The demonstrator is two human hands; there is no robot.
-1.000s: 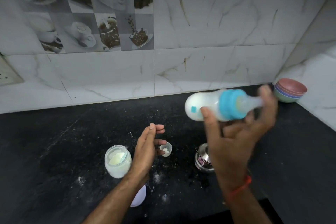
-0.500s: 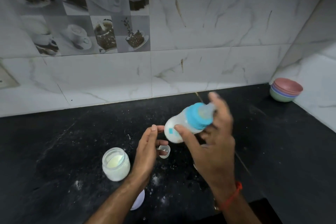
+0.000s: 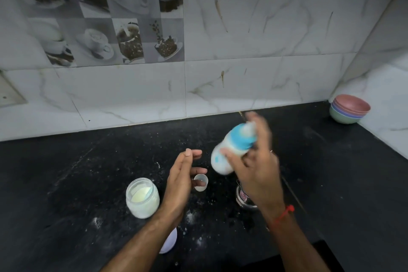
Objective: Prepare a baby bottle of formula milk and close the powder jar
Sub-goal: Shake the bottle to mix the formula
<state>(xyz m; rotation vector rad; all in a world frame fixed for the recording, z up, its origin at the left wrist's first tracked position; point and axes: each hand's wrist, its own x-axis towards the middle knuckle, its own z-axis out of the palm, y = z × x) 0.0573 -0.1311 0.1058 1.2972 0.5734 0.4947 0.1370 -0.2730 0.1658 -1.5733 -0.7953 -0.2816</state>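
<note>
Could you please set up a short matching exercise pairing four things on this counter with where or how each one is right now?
Things:
1. baby bottle
2. powder jar
3. stacked bowls
4. white lid

States:
A. in the far right corner
B. gripped in the right hand, tilted
C. partly hidden under the left forearm
D. standing open on the counter

Pairs: 1-B, 2-D, 3-A, 4-C

Likely a home kitchen — black counter (image 3: 88,183), tiled backsplash (image 3: 242,40), stacked bowls (image 3: 348,109).

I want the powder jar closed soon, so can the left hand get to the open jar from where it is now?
Probably yes. The left hand is open, holds nothing and hovers just right of the powder jar, with nothing between them. The right hand grips the bottle further right, clear of that path.
</note>
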